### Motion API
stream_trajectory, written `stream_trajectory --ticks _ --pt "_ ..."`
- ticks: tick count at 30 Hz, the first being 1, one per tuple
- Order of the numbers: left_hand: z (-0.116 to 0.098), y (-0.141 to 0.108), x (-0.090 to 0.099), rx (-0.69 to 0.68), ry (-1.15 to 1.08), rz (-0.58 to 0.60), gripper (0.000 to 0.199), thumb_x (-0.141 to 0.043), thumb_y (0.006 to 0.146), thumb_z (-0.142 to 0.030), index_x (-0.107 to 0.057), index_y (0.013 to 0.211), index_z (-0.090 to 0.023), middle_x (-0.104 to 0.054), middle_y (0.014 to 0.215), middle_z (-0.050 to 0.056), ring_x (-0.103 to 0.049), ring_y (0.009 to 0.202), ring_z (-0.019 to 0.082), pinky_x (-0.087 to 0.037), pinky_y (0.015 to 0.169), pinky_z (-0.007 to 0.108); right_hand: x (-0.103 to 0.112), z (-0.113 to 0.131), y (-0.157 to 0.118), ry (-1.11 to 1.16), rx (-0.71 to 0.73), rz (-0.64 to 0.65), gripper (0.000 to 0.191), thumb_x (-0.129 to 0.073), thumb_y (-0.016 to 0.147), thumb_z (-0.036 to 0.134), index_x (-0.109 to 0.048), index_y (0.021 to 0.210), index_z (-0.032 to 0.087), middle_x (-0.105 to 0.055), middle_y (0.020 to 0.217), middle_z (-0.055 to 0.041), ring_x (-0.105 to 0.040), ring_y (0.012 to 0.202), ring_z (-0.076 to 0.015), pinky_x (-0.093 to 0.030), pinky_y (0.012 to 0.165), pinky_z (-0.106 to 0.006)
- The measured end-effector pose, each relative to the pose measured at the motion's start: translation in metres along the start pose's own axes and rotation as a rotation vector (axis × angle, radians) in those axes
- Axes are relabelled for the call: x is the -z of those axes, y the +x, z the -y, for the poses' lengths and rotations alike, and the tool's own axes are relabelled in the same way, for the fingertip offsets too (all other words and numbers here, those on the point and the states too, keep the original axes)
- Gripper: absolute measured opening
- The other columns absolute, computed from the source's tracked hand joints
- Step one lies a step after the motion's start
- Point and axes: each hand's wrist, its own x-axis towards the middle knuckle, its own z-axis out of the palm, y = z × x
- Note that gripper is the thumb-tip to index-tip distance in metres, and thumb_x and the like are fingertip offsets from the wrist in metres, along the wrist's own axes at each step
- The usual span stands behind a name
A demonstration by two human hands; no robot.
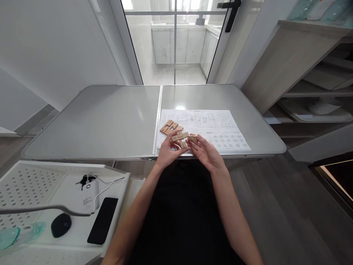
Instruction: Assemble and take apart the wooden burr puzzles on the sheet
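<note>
Between the fingers of my left hand (168,151) is a light-brown wooden puzzle assembly (180,137), made of several notched pieces fitted across one another. My right hand (206,151) pinches a small wooden puzzle piece (192,138) at the assembly's right side; whether the two touch I cannot tell. Just behind my left hand, a flat group of notched wooden pieces (169,127) lies on the printed sheet (231,129). The sheet carries rows of small diagrams, too fine to read, and my hands hover over its front edge.
A grey folding table (116,121) with a centre seam stands before me. At lower left a white cart (74,200) holds a black phone (103,221), a black mouse (61,225), a power bank (90,195), keys and a bottle. Shelves (303,55) rise at right; a glass door (176,48) is behind.
</note>
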Motion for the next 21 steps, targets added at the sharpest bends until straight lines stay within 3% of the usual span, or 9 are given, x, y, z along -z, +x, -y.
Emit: stream_trajectory --ticks 7,14,21 --pt "0.001 0.000 -0.001 -0.016 -0.005 -0.004 0.076 -0.094 0.079 -0.044 -0.059 0.145 -0.030 -0.070 0.139 0.009 -0.070 0.086 0.013 -0.060 0.074 0.026 -0.017 -0.006 -0.004 -0.107 0.029 0.132 0.053 -0.084 0.082 0.064 -0.079 0.114 0.022 -0.080 0.131 -0.0104 -0.070 0.134 -0.0302 -0.059 0.112 -0.039" --pt "0.002 -0.002 -0.003 -0.026 0.041 0.019 0.070 -0.091 0.079 -0.038 -0.063 0.143 -0.030 -0.063 0.150 0.009 -0.066 0.080 0.009 -0.055 0.063 0.019 -0.016 -0.010 -0.003 -0.097 0.036 0.075 0.051 -0.091 0.077 0.061 -0.080 0.108 0.022 -0.082 0.121 -0.0084 -0.076 0.119 -0.0283 -0.060 0.105 -0.037" --pt "0.001 -0.004 -0.003 -0.030 0.116 0.049 0.066 -0.088 0.082 -0.034 -0.065 0.143 -0.029 -0.068 0.137 0.007 -0.063 0.075 0.008 -0.053 0.062 0.020 -0.017 -0.011 -0.005 -0.191 0.024 0.117 0.048 -0.090 0.079 0.062 -0.081 0.104 0.022 -0.084 0.110 -0.0090 -0.078 0.112 -0.0289 -0.061 0.101 -0.039"
